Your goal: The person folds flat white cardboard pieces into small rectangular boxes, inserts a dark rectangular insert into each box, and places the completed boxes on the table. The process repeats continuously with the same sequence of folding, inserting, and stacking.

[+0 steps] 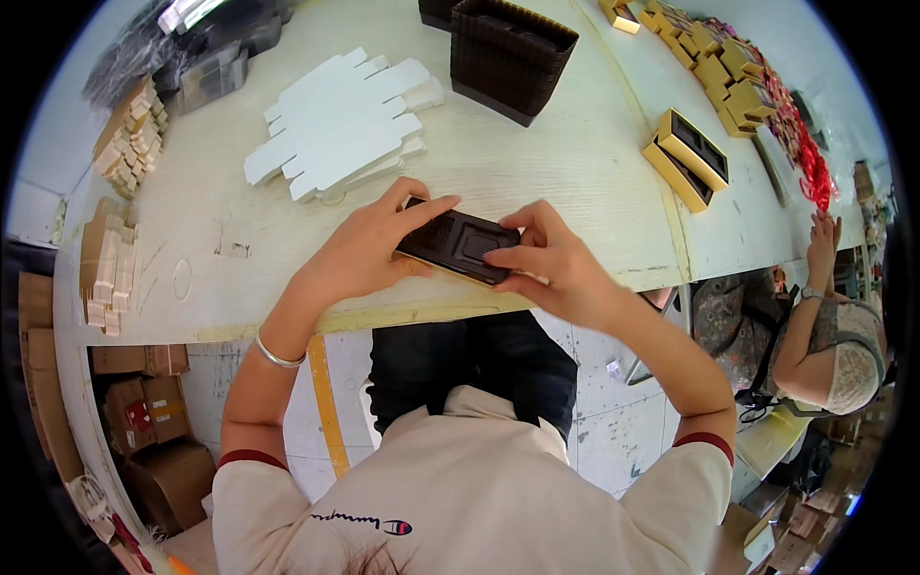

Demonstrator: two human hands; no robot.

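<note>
2-handed grip: left hand [369,241] spans the dark tray [448,240], right hand [563,264] curls.

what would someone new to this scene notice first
Probably the dark molded tray at the middle of the picture, held at its two ends by the left hand and right hand. The bright white stack of flat card pieces beyond the left hand stands out next, then the vivid red strands at the far right.
</note>
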